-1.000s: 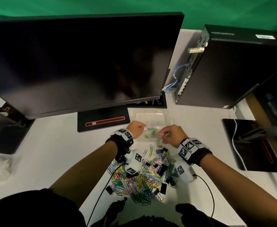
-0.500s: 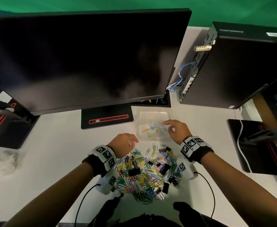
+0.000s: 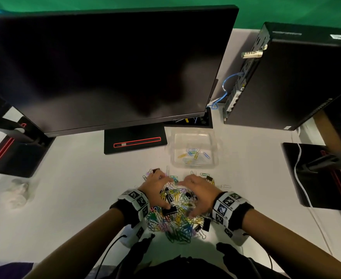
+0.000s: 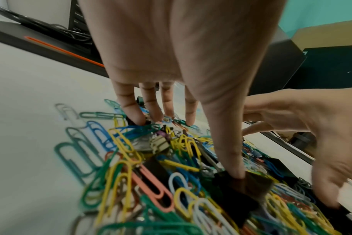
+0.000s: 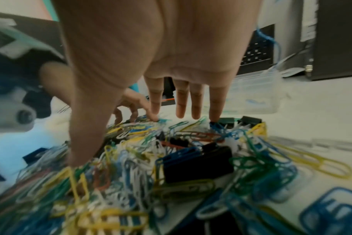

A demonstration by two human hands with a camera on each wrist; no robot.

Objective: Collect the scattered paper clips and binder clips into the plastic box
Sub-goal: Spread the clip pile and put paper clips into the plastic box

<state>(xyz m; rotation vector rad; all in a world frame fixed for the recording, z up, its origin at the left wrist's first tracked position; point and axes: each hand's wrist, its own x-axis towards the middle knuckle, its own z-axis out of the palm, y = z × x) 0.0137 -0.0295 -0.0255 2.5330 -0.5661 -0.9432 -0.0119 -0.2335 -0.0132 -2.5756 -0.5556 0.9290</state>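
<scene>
A pile of coloured paper clips (image 3: 171, 224) mixed with black binder clips (image 3: 169, 210) lies on the white desk near me. Both hands sit spread over the pile's far half. My left hand (image 3: 158, 188) has straight fingers (image 4: 131, 109) planted in the clips and its thumb pressing a black binder clip (image 4: 245, 186). My right hand (image 3: 196, 195) mirrors it, with fingertips (image 5: 215, 111) and thumb touching the clips (image 5: 171, 159). The clear plastic box (image 3: 193, 151), just beyond the hands, holds a few paper clips (image 3: 192, 155); its wall (image 5: 253, 93) shows in the right wrist view.
A large dark monitor (image 3: 105, 67) on a black base (image 3: 134, 140) stands behind the box. A black computer case (image 3: 294, 77) with a blue cable (image 3: 225, 89) stands at the back right. Black stands (image 3: 322, 174) flank the desk. Crumpled clear plastic (image 3: 17, 193) lies at the left.
Both hands have come back from the plastic box to the pile. They now rest spread on the clips, side by side. More paper clips lie in the box than a second ago.
</scene>
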